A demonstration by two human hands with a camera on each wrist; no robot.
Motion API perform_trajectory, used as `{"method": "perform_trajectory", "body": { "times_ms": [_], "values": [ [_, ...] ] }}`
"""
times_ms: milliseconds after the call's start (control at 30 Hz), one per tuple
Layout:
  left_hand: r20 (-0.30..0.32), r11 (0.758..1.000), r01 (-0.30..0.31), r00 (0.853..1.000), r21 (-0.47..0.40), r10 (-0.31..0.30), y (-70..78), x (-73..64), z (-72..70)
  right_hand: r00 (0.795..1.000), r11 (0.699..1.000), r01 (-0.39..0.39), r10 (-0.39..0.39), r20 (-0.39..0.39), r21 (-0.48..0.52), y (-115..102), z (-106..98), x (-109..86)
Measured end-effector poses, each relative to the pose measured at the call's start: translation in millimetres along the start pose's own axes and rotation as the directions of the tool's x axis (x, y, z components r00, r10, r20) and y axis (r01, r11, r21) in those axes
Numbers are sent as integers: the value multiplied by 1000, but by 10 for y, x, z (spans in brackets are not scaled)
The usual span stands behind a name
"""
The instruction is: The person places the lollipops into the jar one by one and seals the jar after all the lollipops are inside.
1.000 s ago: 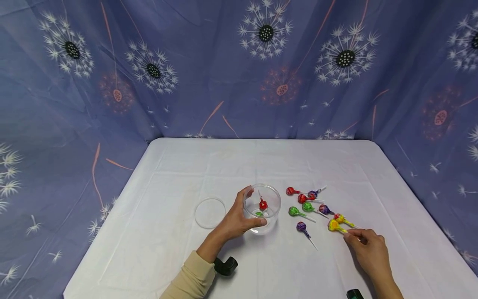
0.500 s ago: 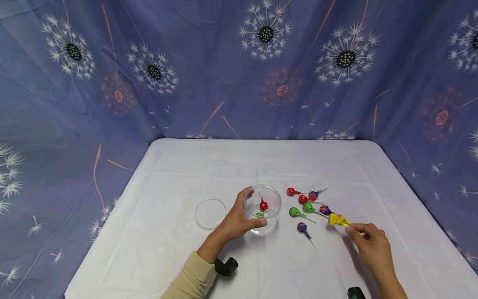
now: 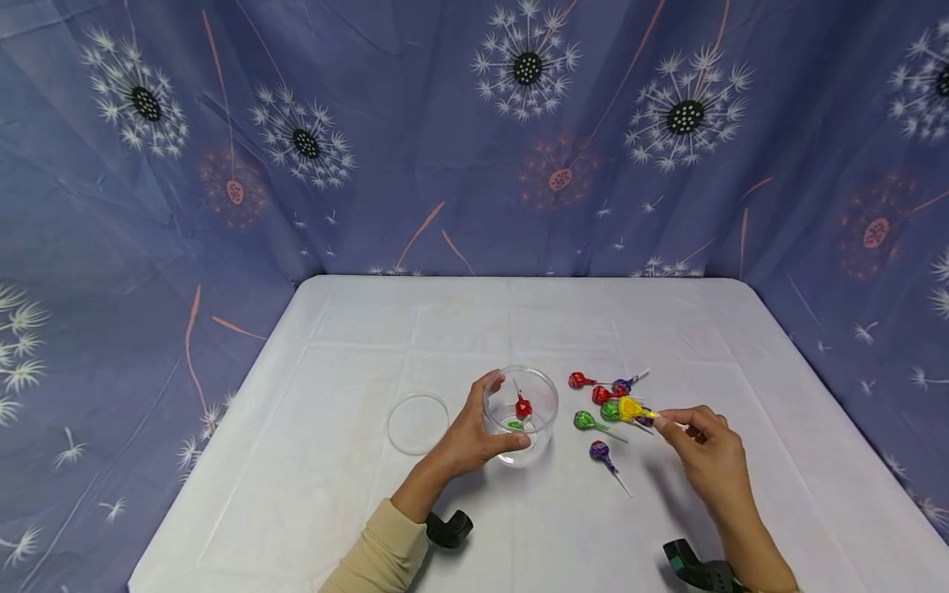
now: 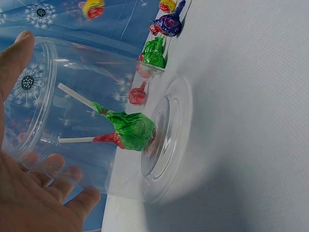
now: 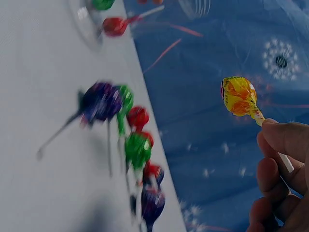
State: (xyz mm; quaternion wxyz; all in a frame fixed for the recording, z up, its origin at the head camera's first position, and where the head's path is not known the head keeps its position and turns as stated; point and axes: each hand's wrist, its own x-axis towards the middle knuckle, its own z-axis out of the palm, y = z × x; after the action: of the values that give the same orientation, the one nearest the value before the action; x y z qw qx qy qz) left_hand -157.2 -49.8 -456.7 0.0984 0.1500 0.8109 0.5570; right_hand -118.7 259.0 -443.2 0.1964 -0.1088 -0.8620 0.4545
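My left hand (image 3: 470,432) grips a clear plastic jar (image 3: 544,424) standing upright on the table. Inside it are a red lollipop (image 3: 523,408) and a green lollipop (image 4: 133,130). In the air over the loose lollipops, my right hand (image 3: 712,457) pinches a yellow lollipop (image 5: 239,95) by its stick, candy end pointing away from the fingers. On the table beside the jar lie green lollipops (image 3: 584,420), red lollipops (image 3: 578,380) and purple lollipops (image 3: 599,450). Another yellow-and-red lollipop (image 4: 167,5) shows at the top of the left wrist view; the right hand covers that spot in the head view.
A clear round lid or ring (image 3: 418,423) lies left of the jar. White cloth covers the table (image 3: 296,494). A blue dandelion-print curtain (image 3: 415,123) hangs behind and at both sides. Black wrist devices (image 3: 449,529) sit by both wrists.
The right hand has lifted the yellow lollipop off the table and carried it left, toward the jar. The left hand and jar have stayed put.
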Motion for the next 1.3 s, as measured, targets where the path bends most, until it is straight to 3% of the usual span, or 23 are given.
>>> {"method": "perform_trajectory", "body": {
  "times_ms": [233,800,1067,1300],
  "values": [
    [3,1000,11,1000,11,-11,-6,2,-4,999,1000,-1,-1,53,28,-222,129,32],
    [6,1000,13,1000,-10,-13,1,9,-7,974,971,120,-156,165,208,-716,492,69],
    [8,1000,19,1000,-14,-19,-4,15,-6,958,956,144,-200,207,257,-820,665,69],
    [5,1000,4,1000,-9,-4,-2,15,-12,949,957,128,-195,249,261,-887,793,56]
  ]
}}
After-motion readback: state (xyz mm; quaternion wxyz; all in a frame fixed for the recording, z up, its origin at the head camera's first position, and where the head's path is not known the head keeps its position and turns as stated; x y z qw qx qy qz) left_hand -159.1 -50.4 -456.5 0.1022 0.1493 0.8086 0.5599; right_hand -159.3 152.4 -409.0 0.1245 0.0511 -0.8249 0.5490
